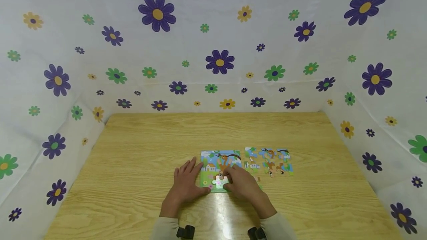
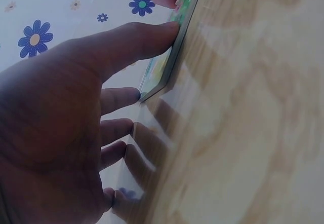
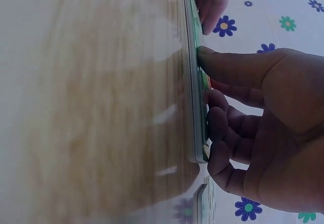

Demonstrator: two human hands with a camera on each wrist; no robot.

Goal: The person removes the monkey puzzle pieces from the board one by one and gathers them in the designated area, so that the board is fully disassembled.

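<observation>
A jigsaw puzzle board [image 1: 207, 178] with a picture of a house and an animal under a branch lies flat on the table. My left hand [image 1: 186, 180] is at its left side, thumb on the lower left edge and the other fingers spread, straight, on the tabletop and near the corner. Over the board's lower right, my right hand [image 1: 242, 183] pinches a shiny green-and-pink puzzle piece [image 1: 219, 182] between thumb and curled fingers, low against the board. In the right wrist view the thumb [image 3: 230, 67] touches the board's top surface; the fingers hide much of the piece.
Several loose puzzle pieces [image 1: 271, 166] lie right of the board, some partly behind my right hand. The wooden table [image 1: 143, 147] extends around them. A white flower-printed cloth [image 1: 186, 47] stands at the back and both sides.
</observation>
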